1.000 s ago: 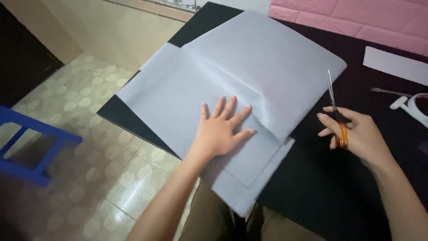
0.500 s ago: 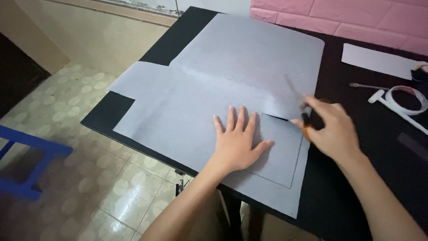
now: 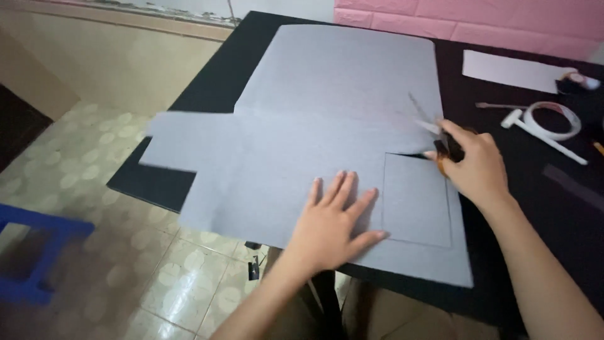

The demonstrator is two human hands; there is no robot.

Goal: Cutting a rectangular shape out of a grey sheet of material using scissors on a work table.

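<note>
The black desk (image 3: 503, 252) filled the right and centre of the head view, its near left corner jutting over the tiled floor (image 3: 94, 208). On it I saw a large grey sheet (image 3: 327, 126), its long axis running from the far edge of the desk toward me, with a flap reaching left past the desk's edge. Inside the sheet's near right corner lay a rectangle (image 3: 416, 198) outlined on the sheet, with a cut already opened along its far side.

My left hand (image 3: 333, 223) lay flat and open, fingers spread, palm pressing the sheet just to the left of that rectangle. My right hand (image 3: 475, 164) was closed around a pair of scissors (image 3: 434, 129) with orange handles, at the rectangle's far right corner. The blades pointed away and to the left, across the sheet; I could not tell from the blur how far they stood open. The cut thus lay directly beside the right hand, the nearer of the two to it, and up and to the right of the left hand.

Well apart, on the far right of the desk, lay a white strip of paper (image 3: 513, 70), a roll of tape (image 3: 553, 119) and a white stick-like tool (image 3: 544, 135). A blue stool (image 3: 38, 252) stood on the floor at lower left.
</note>
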